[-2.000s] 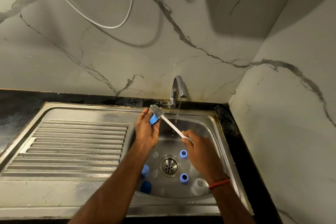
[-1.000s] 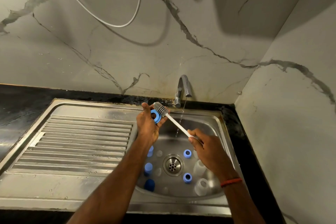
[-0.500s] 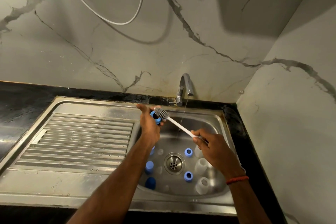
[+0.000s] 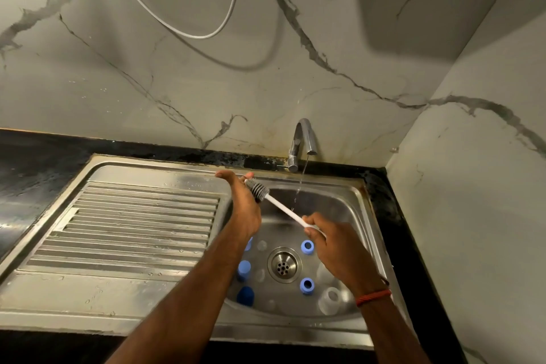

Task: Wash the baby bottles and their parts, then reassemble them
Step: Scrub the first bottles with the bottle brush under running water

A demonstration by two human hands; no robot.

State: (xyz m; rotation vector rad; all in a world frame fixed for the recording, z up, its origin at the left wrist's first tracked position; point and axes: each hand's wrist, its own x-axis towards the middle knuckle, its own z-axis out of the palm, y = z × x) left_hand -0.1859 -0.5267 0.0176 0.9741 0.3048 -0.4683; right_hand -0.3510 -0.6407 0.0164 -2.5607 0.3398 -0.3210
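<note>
Turning its back to the camera over the last half second, the left hand [image 4: 243, 207] is now hiding the blue ring it was showing. With the ring out of sight behind the palm, I cannot tell what the left grip is holding; only the thumb is sticking out toward 10 o'clock. The brush [image 4: 257, 190] is resting its grey bristle head against that hand, and its white handle is running toward 4 o'clock into the right hand [image 4: 334, 245], whose grip is curling round the handle's end. Both hands are hovering over the sink [image 4: 351, 210], at 12 o'clock of the drain [image 4: 284, 264]. Water [image 4: 298, 192] is running thinly from the tap [image 4: 301, 139], falling close by the handle. On the sink floor, blue rings [image 4: 307, 247] are sitting at 2 and 4 o'clock of the drain, blue caps [image 4: 244, 269] at 8 and 9 o'clock, and clear bottles [image 4: 331, 300] at 3 to 4 o'clock — partly behind the right wrist. The draining board [image 4: 141, 230] is stretching off at 9 o'clock, set into the black table [image 4: 35, 162].
</note>
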